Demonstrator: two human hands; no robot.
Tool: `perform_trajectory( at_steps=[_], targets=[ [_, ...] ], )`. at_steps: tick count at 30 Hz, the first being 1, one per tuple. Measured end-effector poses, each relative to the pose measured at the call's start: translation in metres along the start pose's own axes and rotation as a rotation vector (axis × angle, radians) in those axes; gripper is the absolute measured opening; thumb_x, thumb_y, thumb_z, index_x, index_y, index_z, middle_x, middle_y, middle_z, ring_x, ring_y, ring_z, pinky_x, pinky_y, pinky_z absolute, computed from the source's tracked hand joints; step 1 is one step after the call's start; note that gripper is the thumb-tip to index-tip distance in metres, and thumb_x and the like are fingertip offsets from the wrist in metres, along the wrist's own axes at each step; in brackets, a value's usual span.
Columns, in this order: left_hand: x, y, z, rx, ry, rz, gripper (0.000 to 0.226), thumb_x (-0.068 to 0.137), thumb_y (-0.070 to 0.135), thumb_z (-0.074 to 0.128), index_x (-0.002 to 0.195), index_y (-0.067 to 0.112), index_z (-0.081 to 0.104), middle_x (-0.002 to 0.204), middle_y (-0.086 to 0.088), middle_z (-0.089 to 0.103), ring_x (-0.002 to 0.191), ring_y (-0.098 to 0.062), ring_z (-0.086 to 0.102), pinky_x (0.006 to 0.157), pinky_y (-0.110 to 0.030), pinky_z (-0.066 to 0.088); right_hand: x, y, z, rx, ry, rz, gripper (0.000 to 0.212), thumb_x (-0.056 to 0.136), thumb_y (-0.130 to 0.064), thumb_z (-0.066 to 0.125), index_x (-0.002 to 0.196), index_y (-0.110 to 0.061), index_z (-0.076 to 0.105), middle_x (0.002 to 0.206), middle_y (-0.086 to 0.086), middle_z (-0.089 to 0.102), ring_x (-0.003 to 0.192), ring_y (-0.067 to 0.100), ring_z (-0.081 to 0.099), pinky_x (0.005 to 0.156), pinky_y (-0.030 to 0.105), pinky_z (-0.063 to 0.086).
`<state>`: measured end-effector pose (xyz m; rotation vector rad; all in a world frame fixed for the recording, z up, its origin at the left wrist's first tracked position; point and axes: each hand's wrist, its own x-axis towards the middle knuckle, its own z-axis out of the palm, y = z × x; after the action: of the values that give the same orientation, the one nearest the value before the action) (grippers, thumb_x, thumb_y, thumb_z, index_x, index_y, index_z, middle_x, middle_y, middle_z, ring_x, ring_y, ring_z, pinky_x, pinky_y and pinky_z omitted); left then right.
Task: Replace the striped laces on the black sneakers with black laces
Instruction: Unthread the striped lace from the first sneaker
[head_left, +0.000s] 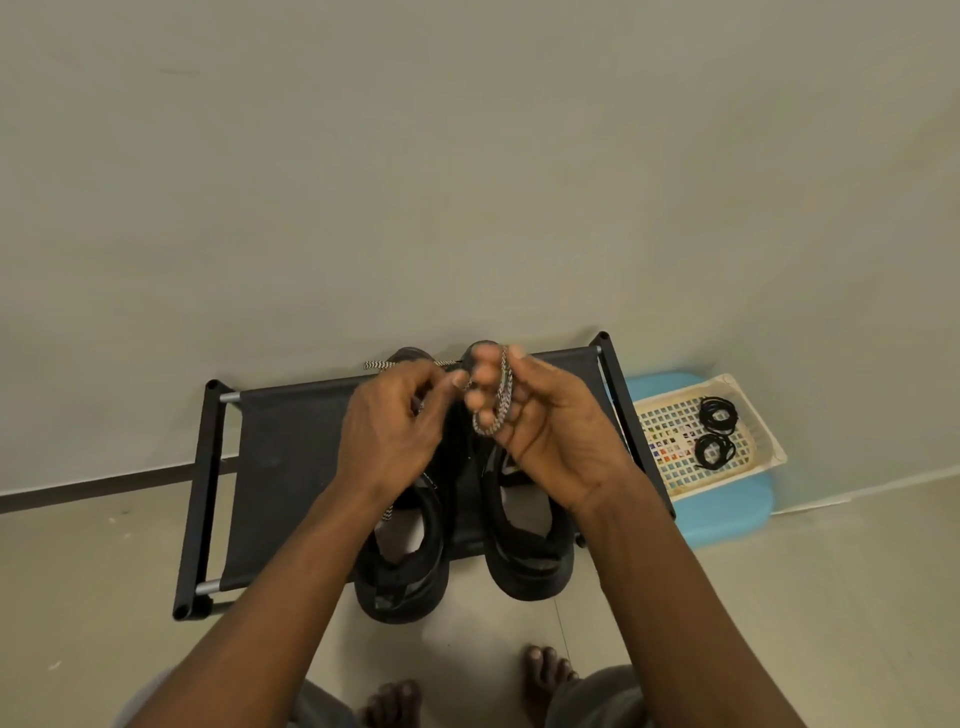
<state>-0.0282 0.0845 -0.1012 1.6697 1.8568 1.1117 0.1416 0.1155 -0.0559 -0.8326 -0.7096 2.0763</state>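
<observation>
Because the striped lace (492, 422) is hanging limp, the right hand (556, 441) is gripping its coil, the left hand (389, 426) pinching the slack.

Home entryway or room corner: low black shoe rack (291, 457) on tiled floor (104, 561) against plain wall (467, 156); bare feet (545, 670) at 6 o'clock.

Wall (467, 156) closes off the back of the shoe rack (280, 457). Left part of the fabric shelf is bare, open from above. Left sneaker (405, 571) and right sneaker (530, 551) fill the centre, with a narrow gap between. Left hand (389, 431) and right hand (550, 436), holding the striped lace (496, 410), cover the toes. Basket (769, 447) beyond the right rail is open-topped.
</observation>
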Motion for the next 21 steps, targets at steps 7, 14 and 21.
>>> perform_trajectory(
  at_steps=[7,14,21],
  targets=[
    [-0.01,0.003,0.009,0.084,-0.318,0.22,0.031,0.1,0.05,0.055,0.09,0.027,0.074,0.077,0.012,0.066,0.07,-0.006,0.062,0.063,-0.038,0.051,0.011,-0.002,-0.016,-0.069,0.404,-0.336,0.023,0.104,-0.017,0.056,0.121,-0.007,0.069,0.115,0.013,0.076,0.111,0.023,0.072,0.099,0.035,0.057],
    [-0.016,0.02,0.009,0.126,-0.219,0.38,0.019,0.105,0.033,0.054,0.102,0.021,0.068,0.088,0.009,0.061,0.076,-0.012,0.058,0.065,-0.04,0.049,0.0,0.011,-0.037,-1.163,0.447,-0.421,0.033,0.104,-0.034,0.056,0.087,-0.013,0.076,0.072,0.002,0.072,0.068,0.013,0.068,0.068,0.041,0.056],
    [-0.006,0.005,-0.002,0.077,0.048,0.251,0.015,0.105,0.02,0.059,0.11,0.017,0.073,0.098,0.006,0.067,0.086,-0.011,0.064,0.073,-0.033,0.052,-0.005,0.005,-0.017,-0.602,0.037,0.089,0.048,0.11,-0.032,0.039,0.085,-0.004,0.068,0.061,0.007,0.052,0.05,0.017,0.047,0.05,0.025,0.04]
  ],
)
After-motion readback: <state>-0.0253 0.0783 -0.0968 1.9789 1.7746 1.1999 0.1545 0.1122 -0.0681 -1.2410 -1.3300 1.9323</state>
